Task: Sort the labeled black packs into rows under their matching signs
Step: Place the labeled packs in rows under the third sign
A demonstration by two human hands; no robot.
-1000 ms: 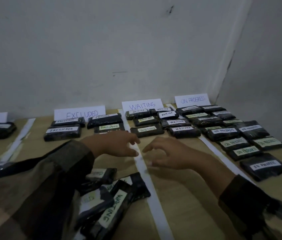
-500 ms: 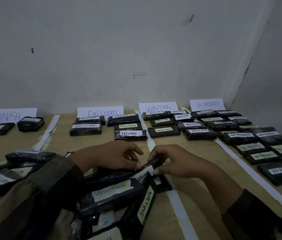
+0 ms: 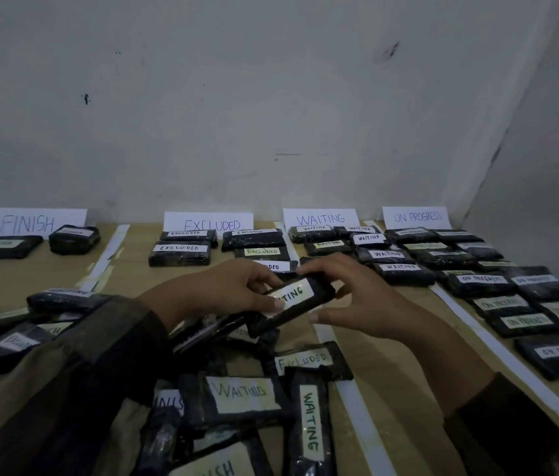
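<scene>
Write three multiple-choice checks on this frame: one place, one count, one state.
1. Which sign is leftmost? A) ON PROGRESS B) FINISH sign C) WAITING
2. How many FINISH packs lie under it? A) two B) five C) none
3. The WAITING pack at the hands is: A) flat in its row B) held by left hand and right hand C) untouched

Answers: B, it stands furthest left along the wall; A, two black packs lie before it; B, fingers of both hands curl round its ends.
</scene>
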